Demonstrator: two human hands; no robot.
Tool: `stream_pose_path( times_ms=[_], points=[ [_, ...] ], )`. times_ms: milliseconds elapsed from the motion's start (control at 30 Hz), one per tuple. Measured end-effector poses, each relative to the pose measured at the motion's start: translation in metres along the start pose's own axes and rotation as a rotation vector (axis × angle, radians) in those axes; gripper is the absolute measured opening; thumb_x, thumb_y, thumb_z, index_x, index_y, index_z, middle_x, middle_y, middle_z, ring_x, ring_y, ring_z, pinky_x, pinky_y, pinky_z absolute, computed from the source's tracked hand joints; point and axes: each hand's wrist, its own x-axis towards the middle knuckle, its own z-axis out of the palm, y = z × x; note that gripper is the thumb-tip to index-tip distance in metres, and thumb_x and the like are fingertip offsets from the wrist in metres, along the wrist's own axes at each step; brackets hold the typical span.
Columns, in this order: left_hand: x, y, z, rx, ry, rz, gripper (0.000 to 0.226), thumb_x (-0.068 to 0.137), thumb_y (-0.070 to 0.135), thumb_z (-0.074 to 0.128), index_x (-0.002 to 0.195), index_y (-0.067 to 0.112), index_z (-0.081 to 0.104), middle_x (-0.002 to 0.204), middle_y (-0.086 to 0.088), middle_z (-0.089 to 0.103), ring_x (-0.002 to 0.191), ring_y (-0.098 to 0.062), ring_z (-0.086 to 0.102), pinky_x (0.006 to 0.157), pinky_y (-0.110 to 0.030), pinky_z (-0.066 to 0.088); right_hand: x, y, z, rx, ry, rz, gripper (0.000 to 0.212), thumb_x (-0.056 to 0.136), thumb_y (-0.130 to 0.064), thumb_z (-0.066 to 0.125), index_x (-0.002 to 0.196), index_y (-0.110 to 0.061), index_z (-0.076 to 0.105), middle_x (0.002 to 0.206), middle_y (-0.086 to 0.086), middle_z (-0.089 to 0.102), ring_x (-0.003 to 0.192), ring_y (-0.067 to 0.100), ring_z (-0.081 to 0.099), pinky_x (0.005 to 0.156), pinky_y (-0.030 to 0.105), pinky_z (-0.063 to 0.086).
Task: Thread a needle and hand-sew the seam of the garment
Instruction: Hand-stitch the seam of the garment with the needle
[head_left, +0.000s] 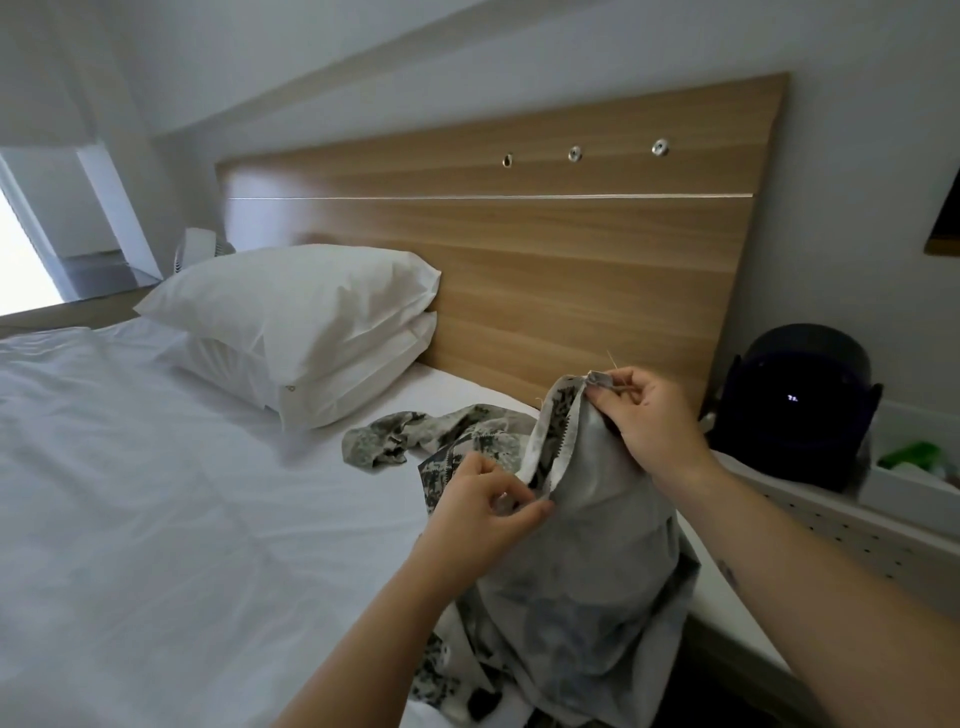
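The right hand (644, 415) has its fingers curled, and its grip is closed tight on the top end of the seam (558, 441), pinched between thumb and fingertips. A thin pale strand (611, 358) stands up just above this grip; whether it is needle or thread is too fine to tell. Below and to the left of it, the left hand (488, 504) closes its own grip on the seam's lower stretch, thumb and forefinger pinching the fabric edge. The seam runs taut between the two grips, its zigzag-cut edges turned toward the camera.

The garment (587, 561), a camouflage print shown mostly on its pale inner side, hangs down from both grips toward the person, and one part trails away to the left of the left grip onto the bed (156, 493). Further left of the grips, two white pillows (291, 312) lie stacked against the wooden headboard (519, 260), which rises behind both hands. To the right of the right grip, a dark rounded device (800, 410) sits on a white side shelf (831, 525), with a white box (904, 488) just beyond it.
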Motion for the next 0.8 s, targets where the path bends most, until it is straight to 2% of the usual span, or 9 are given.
stream_pose_path(
  times_ms=[67,167,267,300,367,433,567,733,800],
  points=[
    [0.002,0.006,0.001,-0.033,0.007,-0.013,0.015,0.076,0.043,0.076,0.069,0.033,0.068,0.097,0.008,0.043,0.082,0.006,0.045,0.071,-0.005,0.037,-0.001,-0.002,-0.001,0.016,0.000,-0.004,0.006,0.088,-0.017,0.067,0.082,-0.017,0.066,0.089,0.023,0.070,0.082,0.032,0.065,0.079,0.042,0.053],
    [0.006,0.015,0.003,0.044,0.036,0.029,0.015,0.075,0.047,0.075,0.077,0.034,0.067,0.103,0.014,0.041,0.090,0.011,0.043,0.070,-0.001,0.035,-0.003,-0.006,-0.002,0.029,-0.011,-0.003,0.007,0.088,-0.018,0.067,0.087,-0.011,0.068,0.092,0.030,0.066,0.087,0.044,0.062,0.081,0.048,0.052],
    [0.012,0.026,0.005,0.164,0.087,0.068,0.025,0.075,0.055,0.070,0.083,0.032,0.065,0.106,0.020,0.038,0.095,0.017,0.040,0.067,-0.002,0.034,-0.004,-0.010,-0.005,0.018,-0.059,-0.012,0.010,0.088,-0.020,0.067,0.086,-0.011,0.068,0.081,0.027,0.064,0.072,0.031,0.058,0.074,0.044,0.052],
    [0.014,0.031,0.005,0.206,0.120,0.082,0.029,0.074,0.057,0.069,0.083,0.030,0.064,0.106,0.019,0.039,0.092,0.014,0.043,0.067,-0.004,0.034,-0.003,-0.011,-0.005,0.016,-0.079,-0.017,0.011,0.088,-0.020,0.067,0.085,-0.010,0.068,0.074,0.023,0.061,0.070,0.027,0.054,0.070,0.041,0.049],
    [0.020,0.040,0.007,0.321,0.194,0.123,0.034,0.074,0.060,0.066,0.082,0.027,0.061,0.104,0.016,0.040,0.085,0.002,0.049,0.068,-0.019,0.044,-0.002,-0.013,-0.008,0.002,-0.110,-0.027,0.011,0.087,-0.021,0.068,0.082,-0.011,0.067,0.065,0.014,0.055,0.066,0.022,0.049,0.066,0.036,0.044],
    [0.026,0.049,0.009,0.420,0.287,0.181,0.036,0.075,0.059,0.063,0.080,0.024,0.058,0.100,0.012,0.042,0.087,-0.010,0.050,0.071,-0.030,0.046,-0.001,-0.014,-0.010,-0.022,-0.132,-0.041,0.011,0.086,-0.023,0.069,0.078,-0.016,0.067,0.057,0.003,0.051,0.059,0.018,0.046,0.060,0.031,0.042],
    [0.035,0.061,0.011,0.447,0.453,0.280,0.030,0.079,0.048,0.065,0.075,0.019,0.059,0.092,0.006,0.052,0.087,-0.018,0.051,0.074,-0.033,0.041,0.002,-0.015,-0.015,-0.062,-0.175,-0.067,0.010,0.084,-0.025,0.071,0.075,-0.020,0.067,0.057,0.003,0.049,0.055,0.016,0.043,0.054,0.028,0.038],
    [0.039,0.068,0.012,0.374,0.497,0.335,0.014,0.081,0.022,0.067,0.071,0.012,0.062,0.081,0.001,0.059,0.075,-0.024,0.058,0.073,-0.037,0.043,0.007,-0.015,-0.020,-0.072,-0.214,-0.040,0.011,0.084,-0.022,0.071,0.076,-0.017,0.066,0.052,-0.001,0.046,0.053,0.012,0.041,0.054,0.026,0.039],
    [0.037,0.066,0.009,0.293,0.473,0.376,0.012,0.081,0.014,0.068,0.071,0.009,0.063,0.077,0.000,0.060,0.069,-0.023,0.058,0.070,-0.039,0.047,0.009,-0.017,-0.025,-0.107,-0.255,-0.050,0.010,0.084,-0.021,0.071,0.077,-0.015,0.066,0.045,-0.011,0.044,0.045,0.004,0.039,0.048,0.018,0.037]
  ],
)
